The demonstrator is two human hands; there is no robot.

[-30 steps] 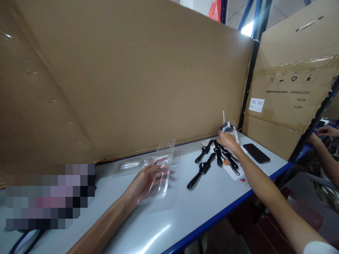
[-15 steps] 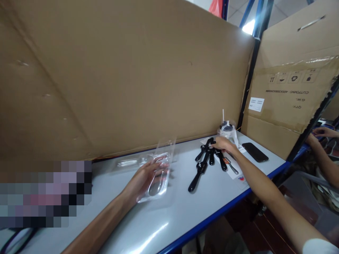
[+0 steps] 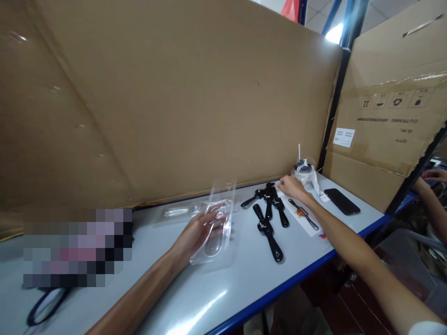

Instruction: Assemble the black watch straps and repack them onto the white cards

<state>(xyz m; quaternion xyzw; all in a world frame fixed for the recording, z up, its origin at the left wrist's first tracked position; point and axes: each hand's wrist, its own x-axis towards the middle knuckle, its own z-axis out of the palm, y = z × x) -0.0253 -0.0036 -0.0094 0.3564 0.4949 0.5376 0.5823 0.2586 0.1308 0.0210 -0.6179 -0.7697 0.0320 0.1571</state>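
My left hand [image 3: 206,229] is closed around a clear plastic blister pack [image 3: 220,218], held tilted just above the table. Its fingers show through the moulded plastic. My right hand [image 3: 292,186] reaches to the far end of a printed card [image 3: 312,217] with a picture of a tool on it. The fingers are curled at the card's edge, and the fingertips are partly hidden. Left of the card lie several black spokeshaves [image 3: 268,197] in a loose pile. One separate spokeshave [image 3: 268,231] rests nearer the front edge.
Another clear plastic pack [image 3: 179,212] lies behind my left hand. A lidded cup with a straw [image 3: 304,170] and a black phone [image 3: 342,201] stand at the right. Cardboard walls [image 3: 209,102] border the table [image 3: 240,288]. A pixelated item is at the left; another person's arm [image 3: 433,200] shows far right.
My right hand has come away from the spokeshaves to the card's far end. The spokeshaves have shifted left, the front one has turned, and more of the card shows. My left hand still holds the pack.
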